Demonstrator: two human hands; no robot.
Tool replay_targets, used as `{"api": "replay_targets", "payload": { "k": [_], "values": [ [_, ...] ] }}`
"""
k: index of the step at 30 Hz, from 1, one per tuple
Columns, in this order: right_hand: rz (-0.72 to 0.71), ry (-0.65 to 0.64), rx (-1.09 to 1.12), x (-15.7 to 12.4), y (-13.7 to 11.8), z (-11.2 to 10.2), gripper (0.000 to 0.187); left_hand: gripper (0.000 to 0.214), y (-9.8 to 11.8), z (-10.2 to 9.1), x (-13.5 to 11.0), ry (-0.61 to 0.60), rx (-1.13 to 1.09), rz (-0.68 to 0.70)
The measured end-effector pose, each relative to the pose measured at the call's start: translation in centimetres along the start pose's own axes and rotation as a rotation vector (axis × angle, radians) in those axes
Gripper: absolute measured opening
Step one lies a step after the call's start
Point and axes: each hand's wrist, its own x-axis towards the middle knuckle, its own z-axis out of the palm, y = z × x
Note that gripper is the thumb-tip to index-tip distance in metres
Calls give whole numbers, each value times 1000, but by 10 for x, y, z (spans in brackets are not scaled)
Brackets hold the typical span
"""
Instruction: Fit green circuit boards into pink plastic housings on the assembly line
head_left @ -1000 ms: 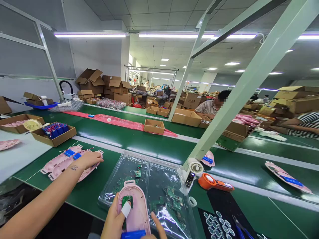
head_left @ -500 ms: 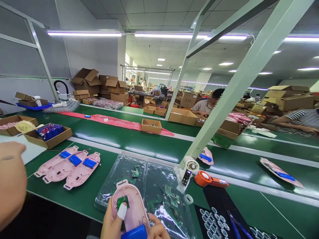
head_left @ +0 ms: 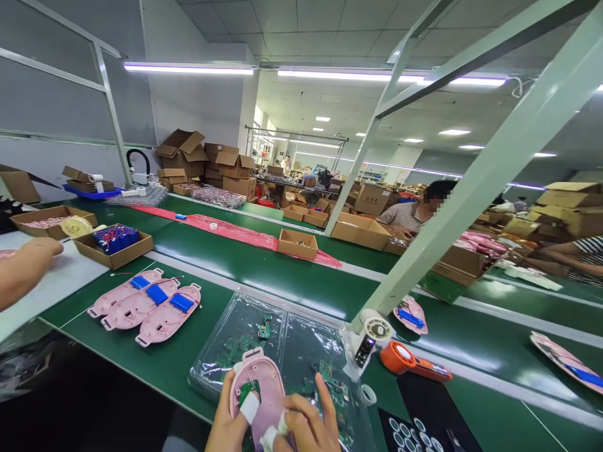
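A worker's left hand [head_left: 225, 428] gripped a pink plastic housing [head_left: 266, 392] holding a green circuit board [head_left: 249, 390] while the right hand [head_left: 307, 424] pinched against its edge, above a clear plastic tray [head_left: 308, 339].

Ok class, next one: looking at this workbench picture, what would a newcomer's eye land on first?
First come the left hand and right hand at bottom centre, on a pink plastic shell holding a green circuit board. To their left, three pink shells with blue blocks lie in a row on the green bench. A pale green steel strut slashes across the right.
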Motion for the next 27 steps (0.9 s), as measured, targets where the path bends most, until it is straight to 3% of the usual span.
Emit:
{"api": "replay_targets", "payload": {
  "k": [3, 7, 14, 22, 27],
  "values": [
    [-114, 18, -5, 1, 5, 6, 30, 65, -8, 1, -1, -9, 11, 58],
    [-156, -15, 3, 4, 5, 8, 30, 70, -15, -2, 1, -46, 42, 19],
    [-241, -75, -36, 14, 6, 6, 32, 64, -8, 3, -3, -45, 36, 39],
    [-143, 121, 85, 14, -3, 38, 32, 60, -11, 0, 0, 38, -9, 120],
    [-88, 106, 158, 8, 3, 52, 29, 72, 3, -9, 8, 119, -54, 38]
  ]
}}
